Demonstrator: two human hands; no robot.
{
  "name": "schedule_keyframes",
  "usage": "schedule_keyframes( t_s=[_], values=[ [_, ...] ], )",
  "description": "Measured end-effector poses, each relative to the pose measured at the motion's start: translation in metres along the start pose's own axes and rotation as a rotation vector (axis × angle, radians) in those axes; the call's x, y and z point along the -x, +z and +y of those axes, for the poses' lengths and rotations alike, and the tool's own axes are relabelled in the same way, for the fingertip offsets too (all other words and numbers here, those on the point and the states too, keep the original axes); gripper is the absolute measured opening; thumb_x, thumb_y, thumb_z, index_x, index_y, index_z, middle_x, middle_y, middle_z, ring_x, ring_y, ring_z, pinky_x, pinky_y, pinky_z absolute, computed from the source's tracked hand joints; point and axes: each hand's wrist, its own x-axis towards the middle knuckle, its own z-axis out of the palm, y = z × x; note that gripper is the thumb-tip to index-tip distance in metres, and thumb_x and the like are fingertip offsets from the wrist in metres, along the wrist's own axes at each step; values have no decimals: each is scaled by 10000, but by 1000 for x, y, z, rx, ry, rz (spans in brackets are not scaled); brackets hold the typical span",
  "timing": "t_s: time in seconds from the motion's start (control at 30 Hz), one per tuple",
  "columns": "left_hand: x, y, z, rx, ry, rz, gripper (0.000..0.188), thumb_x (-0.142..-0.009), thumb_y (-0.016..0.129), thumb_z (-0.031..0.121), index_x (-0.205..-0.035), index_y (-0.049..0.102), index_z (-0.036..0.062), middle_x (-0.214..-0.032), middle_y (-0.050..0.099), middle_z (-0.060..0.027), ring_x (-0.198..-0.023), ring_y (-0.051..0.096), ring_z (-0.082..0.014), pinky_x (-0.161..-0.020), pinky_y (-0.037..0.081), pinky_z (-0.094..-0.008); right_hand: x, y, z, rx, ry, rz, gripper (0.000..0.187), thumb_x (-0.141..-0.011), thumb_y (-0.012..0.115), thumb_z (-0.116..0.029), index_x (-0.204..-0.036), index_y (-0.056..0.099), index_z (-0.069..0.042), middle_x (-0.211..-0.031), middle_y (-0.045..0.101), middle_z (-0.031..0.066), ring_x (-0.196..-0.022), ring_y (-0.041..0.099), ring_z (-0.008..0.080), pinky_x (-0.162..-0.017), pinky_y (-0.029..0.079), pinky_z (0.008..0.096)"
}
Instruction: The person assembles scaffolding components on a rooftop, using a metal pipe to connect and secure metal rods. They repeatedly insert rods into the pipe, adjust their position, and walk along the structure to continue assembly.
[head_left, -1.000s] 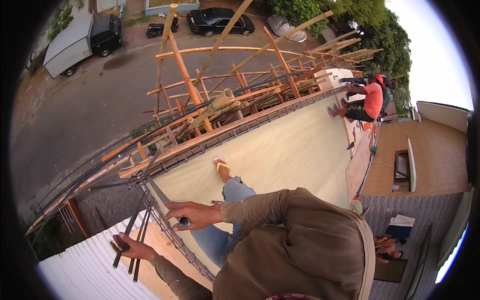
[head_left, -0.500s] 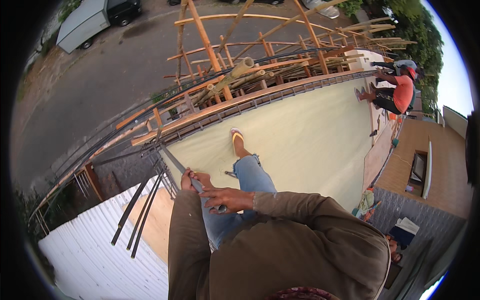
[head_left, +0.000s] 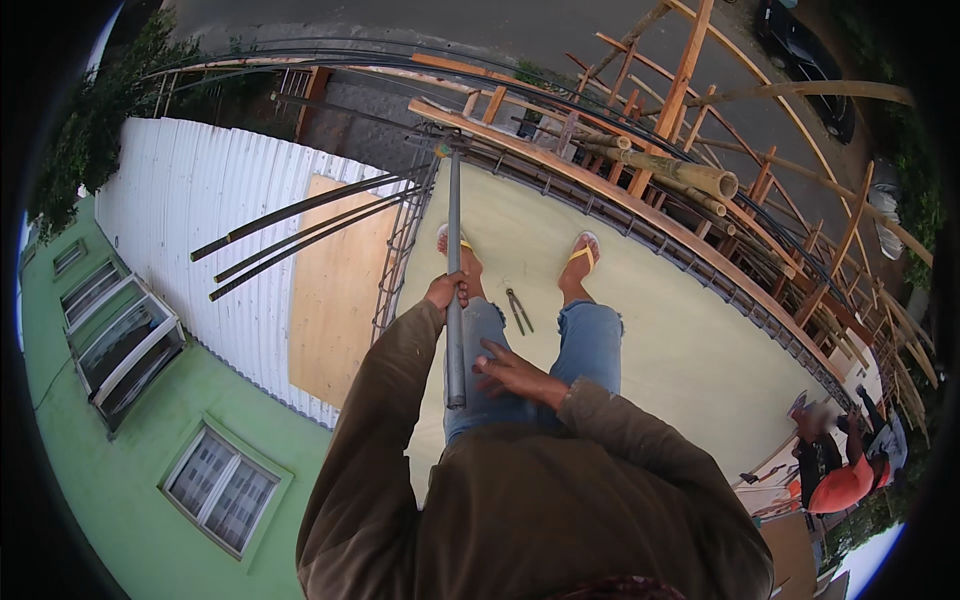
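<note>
A long grey metal pipe [head_left: 455,352] stretches away from me, its near end by my thighs and its far end at the corner of the rebar frame. My left hand [head_left: 447,290] is wrapped round its middle. Just right of the pipe's near end, my right hand [head_left: 518,376] has its fingers spread and holds nothing; whether a fingertip touches the pipe I cannot tell. A pair of pincers [head_left: 519,312] lies on the pale yellow surface [head_left: 690,370] between my feet, which wear yellow-strapped flip-flops.
A rebar cage [head_left: 640,238] and wooden plank edge the platform, with bamboo poles [head_left: 690,172] beyond. Dark bars [head_left: 300,215] jut left over a white corrugated roof [head_left: 215,220]. A green building [head_left: 130,420] stands left. A person in an orange shirt [head_left: 838,487] crouches far right.
My view has swung left, bringing the green building in. My right hand has come off the pipe and opened. The left hand still grips the pipe, which now points straight ahead.
</note>
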Motion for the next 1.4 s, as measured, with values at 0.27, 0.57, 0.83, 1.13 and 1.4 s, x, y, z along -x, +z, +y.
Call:
schedule_keyframes(
  t_s=[0.27,0.57,0.83,1.13,1.4],
  values=[
    [-1,37,-10,-354,85,185,174,-890,667,188,-947,572,53,-719,537,-29,-551,513,-125,-465,452,-289,-29,54,-26,-512,78,179,272,-956,627,-228,-1039,435,-53,-805,530,53,-638,538,156,-520,508,337],
    [16,15,75,-263,-53,-84,176,-920,652,219,-864,516,122,-698,511,2,-562,491,-82,-467,446,-219,-63,116,-84,-781,-152,247,261,-963,630,-234,-964,442,-53,-727,510,40,-560,544,141,-490,506,306],
    [25,-81,121,-489,-192,-131,187,-891,691,165,-922,556,39,-720,572,-53,-587,593,-180,-528,539,-340,-136,214,-88,-911,-173,240,196,-970,594,-200,-968,441,-77,-776,472,30,-580,511,135,-516,512,345],
    [35,-46,70,-1337,178,15,412,-853,644,209,-1039,562,-149,-844,677,-248,-682,721,-280,-601,584,-396,-124,197,-35,-1331,-56,57,113,-898,557,-144,-872,457,-188,-661,406,-47,-507,388,81,-457,352,263],
    [38,44,-28,-654,138,-62,456,-914,609,222,-1080,447,-171,-834,662,-254,-595,708,-284,-515,573,-388,2,99,-2,-848,64,286,150,-868,545,-100,-974,438,-105,-685,418,-28,-476,378,60,-380,340,247]
  ],
)
